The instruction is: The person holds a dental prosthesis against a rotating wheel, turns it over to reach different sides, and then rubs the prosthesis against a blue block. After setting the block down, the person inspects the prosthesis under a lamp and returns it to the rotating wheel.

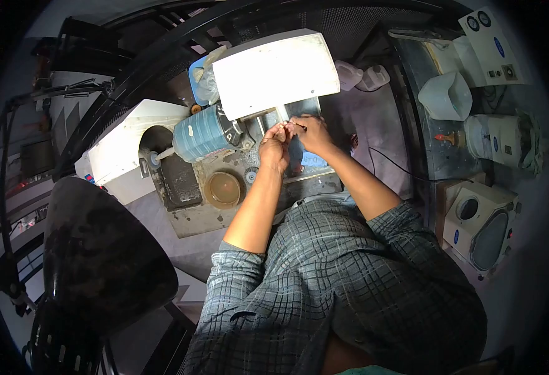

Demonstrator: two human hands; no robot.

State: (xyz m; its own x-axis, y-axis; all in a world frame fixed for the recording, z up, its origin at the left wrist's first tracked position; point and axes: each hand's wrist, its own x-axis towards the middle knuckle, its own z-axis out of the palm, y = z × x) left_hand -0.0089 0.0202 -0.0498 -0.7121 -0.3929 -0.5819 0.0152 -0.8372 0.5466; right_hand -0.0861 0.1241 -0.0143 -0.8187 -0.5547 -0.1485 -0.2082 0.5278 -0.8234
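Observation:
My left hand [274, 149] is closed, palm partly up, with its fingertips pinched at a small pale-pink piece [289, 127] too small to name. My right hand [314, 134] meets it from the right, its fingers curled; a thin dark line shows by the fingertips, but I cannot make out what it is. Both hands are under the front edge of a bright white lamp hood [276, 72], over a metal-edged work tray [292, 150]. Something light blue [312, 160] lies beneath my right wrist.
Left of my hands stands a blue motor-like machine [199, 134] beside a white hooded housing [131, 140]. A round brown bowl [223, 190] sits on the stained bench near a dark basin [183, 186]. Several machines and a white container [445, 95] line the right side. A black chair [109, 244] is at left.

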